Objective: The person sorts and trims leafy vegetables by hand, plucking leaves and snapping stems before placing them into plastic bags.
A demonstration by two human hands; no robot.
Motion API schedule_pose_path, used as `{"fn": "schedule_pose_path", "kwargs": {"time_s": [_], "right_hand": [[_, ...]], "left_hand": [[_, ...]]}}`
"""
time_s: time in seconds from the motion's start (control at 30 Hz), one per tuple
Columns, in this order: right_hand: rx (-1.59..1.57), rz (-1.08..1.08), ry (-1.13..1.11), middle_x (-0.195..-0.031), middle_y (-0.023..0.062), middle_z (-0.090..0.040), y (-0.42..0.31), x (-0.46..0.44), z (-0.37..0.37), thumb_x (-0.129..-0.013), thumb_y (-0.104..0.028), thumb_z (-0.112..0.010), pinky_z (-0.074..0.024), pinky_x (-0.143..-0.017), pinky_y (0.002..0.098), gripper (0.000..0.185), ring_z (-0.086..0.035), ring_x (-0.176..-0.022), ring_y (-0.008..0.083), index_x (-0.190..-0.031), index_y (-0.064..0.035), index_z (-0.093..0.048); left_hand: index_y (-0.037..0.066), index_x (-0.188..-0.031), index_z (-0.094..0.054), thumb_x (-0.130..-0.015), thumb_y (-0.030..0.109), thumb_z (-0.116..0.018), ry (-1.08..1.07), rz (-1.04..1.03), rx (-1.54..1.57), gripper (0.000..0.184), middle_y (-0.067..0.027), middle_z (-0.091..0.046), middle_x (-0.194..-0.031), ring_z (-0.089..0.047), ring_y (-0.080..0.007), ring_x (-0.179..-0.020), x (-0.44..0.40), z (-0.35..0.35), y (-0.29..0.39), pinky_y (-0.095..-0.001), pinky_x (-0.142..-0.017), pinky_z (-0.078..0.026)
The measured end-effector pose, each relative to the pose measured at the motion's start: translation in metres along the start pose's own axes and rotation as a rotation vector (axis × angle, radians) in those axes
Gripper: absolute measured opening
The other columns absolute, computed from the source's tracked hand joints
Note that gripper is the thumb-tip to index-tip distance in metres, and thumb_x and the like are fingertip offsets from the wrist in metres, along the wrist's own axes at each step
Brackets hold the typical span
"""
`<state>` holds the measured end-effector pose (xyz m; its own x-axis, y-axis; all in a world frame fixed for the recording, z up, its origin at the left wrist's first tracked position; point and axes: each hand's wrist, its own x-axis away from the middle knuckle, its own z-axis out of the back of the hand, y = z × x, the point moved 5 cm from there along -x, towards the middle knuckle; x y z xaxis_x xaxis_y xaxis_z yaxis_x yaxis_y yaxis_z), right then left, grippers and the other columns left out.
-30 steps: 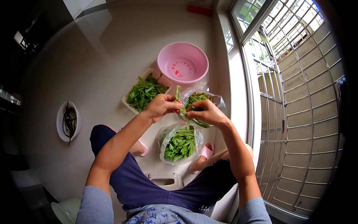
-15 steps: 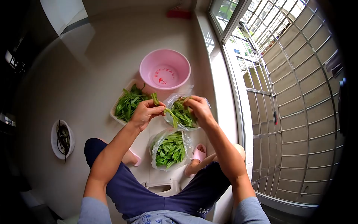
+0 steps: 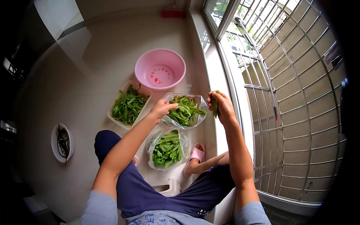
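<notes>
My left hand [image 3: 161, 110] is closed at the left rim of an open plastic bag [image 3: 199, 119] of leafy greens. From its fingertips a leafy green stem [image 3: 195, 110] points right, across the bag. Out to the right, beside the window ledge, my right hand [image 3: 225, 108] pinches a folded piece of leafy greens [image 3: 215, 105]. A second plastic bag [image 3: 150, 153], full of neatly laid greens [image 3: 167, 150], stands nearer my legs. Left of the bags, more loose leaves [image 3: 129, 106] fill a shallow pale basket [image 3: 114, 118].
Beyond the bags stands a pink basin [image 3: 176, 79] with red print on its bottom. A white oval basket [image 3: 72, 144] holding dark, thin vegetables lies far left. A pale plastic stool [image 3: 173, 187] is between my legs. The window ledge [image 3: 216, 80] and metal bars border the right.
My right hand has moved right, away from the bag, carrying greens. My left hand has shifted right to the bag's edge. The view has turned slightly.
</notes>
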<state>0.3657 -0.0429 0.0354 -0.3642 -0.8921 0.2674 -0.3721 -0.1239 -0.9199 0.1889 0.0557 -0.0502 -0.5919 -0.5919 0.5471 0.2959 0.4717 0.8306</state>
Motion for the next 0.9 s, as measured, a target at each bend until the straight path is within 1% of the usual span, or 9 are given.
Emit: {"fn": "schedule_pose_path", "kwargs": {"time_s": [0.03,0.13,0.23,0.33,0.4,0.5,0.67,0.8,0.9], "right_hand": [[0.001,0.000,-0.002,-0.063,0.0043,-0.051,0.000,0.000,0.002,-0.079,-0.015,-0.048,-0.0388,-0.046,0.0201,0.013,-0.047,-0.052,0.0096,-0.081,-0.0028,-0.050],[-0.019,-0.023,0.020,-0.063,0.0028,-0.050,0.004,-0.002,0.007,-0.079,-0.015,-0.049,-0.0375,-0.046,0.0193,0.015,-0.046,-0.052,0.0086,-0.086,-0.0021,-0.051],[-0.075,-0.127,-0.022,-0.064,0.0026,-0.049,0.015,-0.003,-0.005,-0.079,-0.014,-0.049,-0.0380,-0.045,0.0190,0.016,-0.045,-0.052,0.0083,-0.089,-0.0016,-0.051],[-0.253,-0.331,-0.178,-0.073,0.0038,-0.050,0.044,-0.010,-0.029,-0.083,-0.022,-0.044,-0.0426,-0.055,0.0222,0.025,-0.047,-0.061,0.0109,-0.096,-0.0011,-0.048],[-0.510,-0.453,-0.332,-0.086,0.0116,-0.053,0.057,-0.011,-0.056,-0.083,-0.031,-0.041,-0.0456,-0.068,0.0303,0.037,-0.052,-0.075,0.0198,-0.100,0.0014,-0.044],[-0.691,-0.485,-0.479,-0.099,0.0170,-0.050,0.061,-0.011,-0.095,-0.083,-0.037,-0.040,-0.0425,-0.080,0.0365,0.046,-0.050,-0.091,0.0254,-0.104,0.0025,-0.042],[-0.697,-0.521,-0.584,-0.103,0.0189,-0.047,0.072,-0.010,-0.148,-0.081,-0.040,-0.040,-0.0381,-0.085,0.0410,0.049,-0.047,-0.096,0.0283,-0.104,0.0033,-0.043],[-0.653,-0.622,-0.498,-0.099,0.0202,-0.048,0.119,-0.032,-0.174,-0.080,-0.041,-0.042,-0.0362,-0.086,0.0420,0.052,-0.046,-0.094,0.0302,-0.099,0.0066,-0.044],[-0.489,-0.599,-0.348,-0.099,0.0203,-0.046,0.158,-0.061,-0.192,-0.080,-0.043,-0.041,-0.0323,-0.089,0.0408,0.058,-0.044,-0.097,0.0306,-0.099,0.0125,-0.040]], "left_hand": [[0.000,-0.108,-0.042,-0.071,0.022,-0.062,0.018,-0.041,-0.050,0.048,-0.0053,-0.049,-0.098,-0.044,-0.0141,-0.093,-0.001,0.001,0.001,-0.0288,-0.075,-0.035],[0.001,-0.108,-0.041,-0.070,0.021,-0.062,0.166,-0.141,0.067,0.047,-0.0056,-0.045,-0.103,-0.043,-0.0139,-0.093,0.008,0.004,0.013,-0.0287,-0.074,-0.036],[0.003,-0.105,-0.042,-0.072,0.020,-0.060,0.158,-0.191,0.126,0.041,-0.0053,-0.043,-0.101,-0.043,-0.0133,-0.090,0.019,0.020,0.027,-0.0290,-0.073,-0.036],[0.005,-0.100,-0.044,-0.074,0.016,-0.057,0.207,-0.252,0.215,0.031,-0.0044,-0.046,-0.094,-0.044,-0.0134,-0.086,0.037,0.048,0.040,-0.0290,-0.071,-0.038],[0.005,-0.097,-0.045,-0.075,0.014,-0.055,0.222,-0.296,0.395,0.025,-0.0040,-0.048,-0.090,-0.046,-0.0134,-0.083,0.050,0.070,0.048,-0.0282,-0.071,-0.039],[0.006,-0.095,-0.046,-0.075,0.014,-0.054,0.279,-0.342,0.454,0.023,-0.0030,-0.049,-0.085,-0.047,-0.0120,-0.080,0.072,0.100,0.057,-0.0274,-0.070,-0.040],[0.005,-0.094,-0.047,-0.074,0.014,-0.055,0.360,-0.385,0.504,0.023,-0.0026,-0.048,-0.085,-0.047,-0.0111,-0.078,0.105,0.148,0.047,-0.0265,-0.070,-0.040],[0.005,-0.095,-0.047,-0.077,0.013,-0.052,0.407,-0.368,0.577,0.020,-0.0039,-0.050,-0.091,-0.048,-0.0145,-0.085,0.127,0.191,0.030,-0.0286,-0.074,-0.040],[0.005,-0.095,-0.048,-0.076,0.013,-0.053,0.444,-0.431,0.629,0.021,-0.0038,-0.050,-0.091,-0.047,-0.0146,-0.086,0.147,0.213,0.033,-0.0285,-0.074,-0.040]]}}
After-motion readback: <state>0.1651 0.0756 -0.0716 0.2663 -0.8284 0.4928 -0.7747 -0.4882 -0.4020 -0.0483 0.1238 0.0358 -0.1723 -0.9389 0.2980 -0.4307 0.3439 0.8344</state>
